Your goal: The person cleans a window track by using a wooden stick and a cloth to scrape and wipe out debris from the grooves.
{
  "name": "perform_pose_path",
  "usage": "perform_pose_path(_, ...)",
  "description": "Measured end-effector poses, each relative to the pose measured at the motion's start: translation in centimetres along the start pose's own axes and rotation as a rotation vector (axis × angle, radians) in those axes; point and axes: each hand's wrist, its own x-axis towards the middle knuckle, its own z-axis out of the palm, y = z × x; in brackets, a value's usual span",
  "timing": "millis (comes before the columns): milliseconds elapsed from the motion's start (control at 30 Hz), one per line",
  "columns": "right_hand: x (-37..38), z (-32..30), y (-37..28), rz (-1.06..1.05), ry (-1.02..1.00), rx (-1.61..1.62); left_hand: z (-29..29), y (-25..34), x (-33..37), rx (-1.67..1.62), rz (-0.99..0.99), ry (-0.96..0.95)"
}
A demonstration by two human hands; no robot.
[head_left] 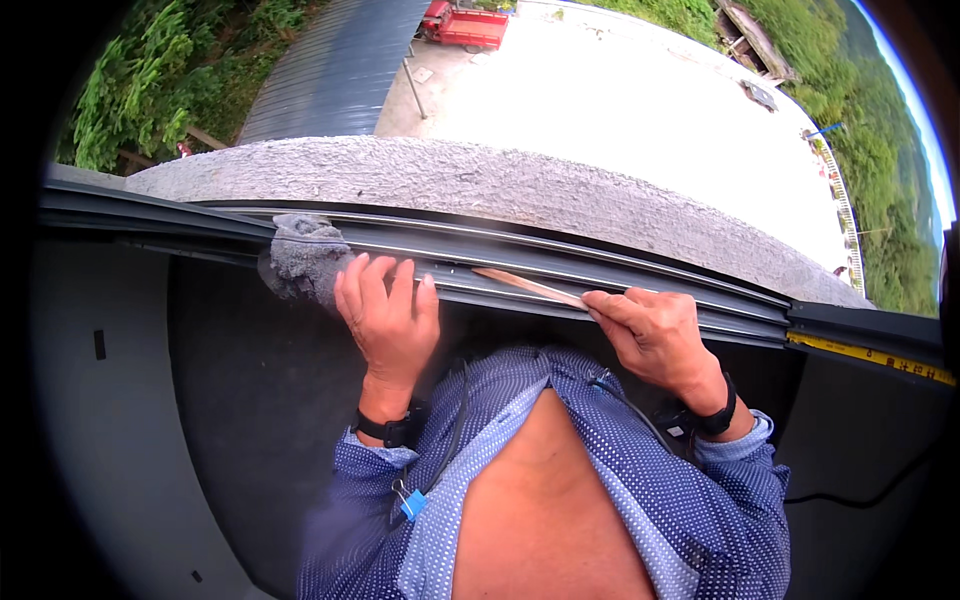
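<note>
A dark window track (600, 275) with several parallel rails runs across in front of me. My right hand (655, 335) pinches the near end of a thin wooden stick (525, 286). The stick slants leftward, its tip down among the rails. My left hand (388, 320) rests at the track's near edge with its fingers stretched out and slightly apart. Just left of those fingers, a crumpled grey cloth (308, 250) lies draped over the rails. The left fingertips are close to the cloth; whether they touch it I cannot tell.
Beyond the track is a rough concrete ledge (480, 180), with a drop to a bright yard holding a red truck (465, 27). A sliding frame (150, 215) stands at left. At right a yellow strip (870, 358) lies along the frame. A dark cable (860, 497) hangs lower right.
</note>
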Motion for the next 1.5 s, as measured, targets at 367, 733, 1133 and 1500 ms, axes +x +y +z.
perform_pose_path(367,0.2,3.4,-2.6,0.051,0.103,0.058,0.6,0.9,-0.1,-0.042,0.005,-0.044)
perform_pose_path(733,1.3,4.3,-3.4,0.028,0.098,0.075,0.5,1.1,-0.5,-0.074,-0.012,-0.07)
perform_pose_path(1133,1.5,0.2,-2.0,0.048,0.003,0.104,-1.8,-2.1,0.8,0.002,-0.116,0.261)
perform_pose_path(1500,4.4,4.6,-3.5,-0.038,0.004,0.116,-0.1,-7.6,2.1,0.094,-0.39,0.218)
